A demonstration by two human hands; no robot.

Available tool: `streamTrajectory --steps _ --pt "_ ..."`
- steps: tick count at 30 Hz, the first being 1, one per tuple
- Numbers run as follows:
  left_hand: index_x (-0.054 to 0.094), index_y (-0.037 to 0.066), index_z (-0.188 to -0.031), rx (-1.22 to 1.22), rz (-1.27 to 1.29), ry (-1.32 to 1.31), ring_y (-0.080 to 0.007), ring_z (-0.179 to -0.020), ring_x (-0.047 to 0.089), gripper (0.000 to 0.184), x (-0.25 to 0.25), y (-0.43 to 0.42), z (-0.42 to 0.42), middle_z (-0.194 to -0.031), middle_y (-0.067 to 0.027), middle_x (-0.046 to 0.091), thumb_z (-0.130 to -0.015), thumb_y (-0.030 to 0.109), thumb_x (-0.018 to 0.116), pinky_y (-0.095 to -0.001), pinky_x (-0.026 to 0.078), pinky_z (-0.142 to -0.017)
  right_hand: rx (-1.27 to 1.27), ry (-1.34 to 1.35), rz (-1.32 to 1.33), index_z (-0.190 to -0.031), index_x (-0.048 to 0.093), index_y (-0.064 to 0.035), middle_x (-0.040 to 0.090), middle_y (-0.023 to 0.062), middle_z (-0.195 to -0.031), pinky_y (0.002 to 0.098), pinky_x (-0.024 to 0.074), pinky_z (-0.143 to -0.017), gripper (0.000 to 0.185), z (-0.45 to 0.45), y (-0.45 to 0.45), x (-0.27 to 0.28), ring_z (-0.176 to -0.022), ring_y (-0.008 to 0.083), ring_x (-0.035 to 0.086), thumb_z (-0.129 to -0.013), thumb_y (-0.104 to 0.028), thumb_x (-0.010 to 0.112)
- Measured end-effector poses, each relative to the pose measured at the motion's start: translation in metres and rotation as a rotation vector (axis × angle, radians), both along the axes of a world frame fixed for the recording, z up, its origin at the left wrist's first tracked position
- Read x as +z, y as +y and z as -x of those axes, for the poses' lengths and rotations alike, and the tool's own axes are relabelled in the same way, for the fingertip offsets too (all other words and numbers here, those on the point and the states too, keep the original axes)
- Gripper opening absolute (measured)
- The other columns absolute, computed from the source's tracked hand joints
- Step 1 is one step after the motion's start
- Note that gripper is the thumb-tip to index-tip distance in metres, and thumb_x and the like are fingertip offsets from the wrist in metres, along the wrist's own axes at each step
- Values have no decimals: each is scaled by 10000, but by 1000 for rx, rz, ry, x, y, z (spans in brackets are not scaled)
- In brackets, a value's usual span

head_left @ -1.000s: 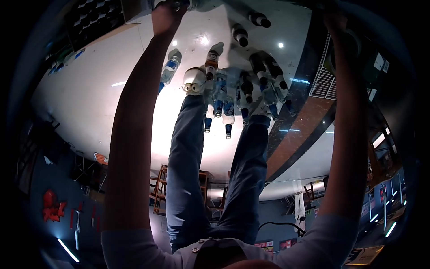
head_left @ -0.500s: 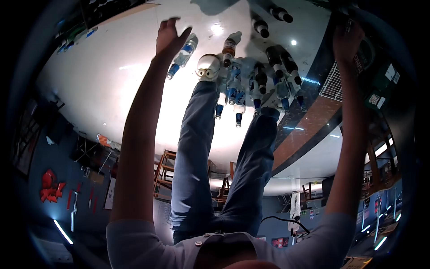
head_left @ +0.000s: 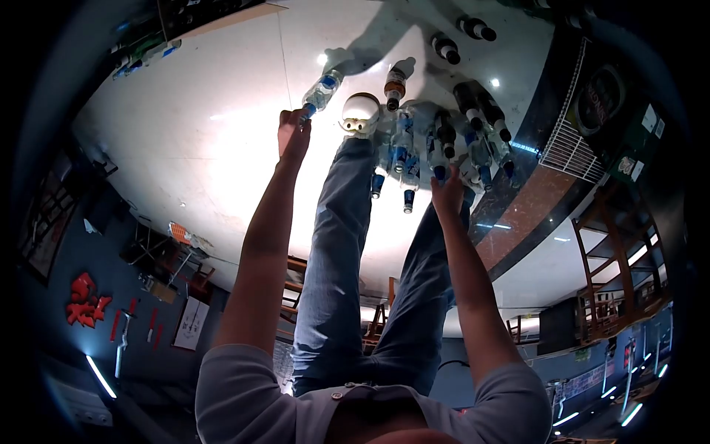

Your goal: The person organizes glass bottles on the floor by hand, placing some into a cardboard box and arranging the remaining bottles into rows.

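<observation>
My left hand (head_left: 294, 135) is closed around the blue-wrapped neck of a clear glass bottle (head_left: 322, 93), which stands apart from the others beside my shoe (head_left: 360, 112). My right hand (head_left: 447, 194) has its fingers at the blue neck of another clear bottle (head_left: 438, 152) at the near edge of the group. Around it are clear bottles with blue necks (head_left: 409, 181), dark bottles (head_left: 467, 102) and a bottle with an orange-brown label (head_left: 396, 83). The right hand's grip is partly hidden by its own back.
A white wire rack (head_left: 571, 152) and a dark green case (head_left: 629, 140) are at the right. More bottles (head_left: 140, 59) line the upper left, near a cardboard edge (head_left: 233, 18). Wooden chairs (head_left: 617, 259) stand behind me on the pale floor (head_left: 177, 140).
My left hand has come down from beside the lone bottle and closed on its neck. My right hand has swung in from the wire rack to a bottle in the group.
</observation>
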State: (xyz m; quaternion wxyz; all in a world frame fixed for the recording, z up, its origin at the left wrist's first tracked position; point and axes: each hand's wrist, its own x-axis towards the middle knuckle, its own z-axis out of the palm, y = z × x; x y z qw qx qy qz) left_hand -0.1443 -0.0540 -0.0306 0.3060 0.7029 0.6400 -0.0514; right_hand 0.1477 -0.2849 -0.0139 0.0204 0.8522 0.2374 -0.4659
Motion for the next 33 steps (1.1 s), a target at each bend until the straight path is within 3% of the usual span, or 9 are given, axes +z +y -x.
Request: streamTrajectory --steps 7,13,18,20,22,27,33 --pt "651 65 -969 -95 -65 -50 -339 -781 618 232 34 31 -73 -933 -158 568 -739 86 667 -407 526 -700 -7 -26 52 -1063 475 -65 637 215 -966 485 513 -778 371 -1 -10 -38 -889 414 628 -786 -198 684" --pt "665 59 -966 -179 -115 -175 -340 -779 615 251 49 64 -149 -914 -163 570 -719 103 664 -406 522 -727 62 -26 77 -953 535 -21 641 222 -901 484 512 -787 232 -6 -3 -29 -884 397 633 -789 -157 625" --pt "648 70 -941 -295 -173 -214 -332 -725 624 218 28 96 -202 -896 -158 548 -727 112 667 -416 537 -678 178 -26 -17 -951 547 -4 638 230 -889 465 523 -763 225 -30 29 46 -853 390 639 -789 -145 615" --pt "652 54 -951 -360 -182 -179 -305 -734 606 221 23 108 -223 -883 -152 577 -736 100 671 -394 523 -679 226 54 0 -933 552 -1 639 224 -876 458 528 -750 224 -43 40 80 -846 386 641 -781 -143 636" --pt "651 65 -961 -389 -155 -140 -313 -760 617 224 16 118 -239 -917 -158 572 -743 110 670 -398 533 -696 227 -6 -114 -921 570 -32 662 181 -817 447 522 -699 236 -54 48 118 -781 372 654 -751 -148 686" --pt "653 87 -965 -526 -189 -71 -337 -827 632 213 -3 141 -261 -959 -180 576 -754 111 657 -415 539 -740 221 1 -270 -967 598 -31 666 160 -843 387 543 -690 236 -97 89 205 -779 320 669 -764 -114 684" --pt "654 84 -978 -568 -204 -75 -338 -883 622 222 -25 162 -280 -960 -173 580 -757 97 645 -422 526 -779 324 -147 -593 -1032 612 -40 677 130 -882 354 563 -687 252 -141 146 238 -786 259 682 -794 -94 676"
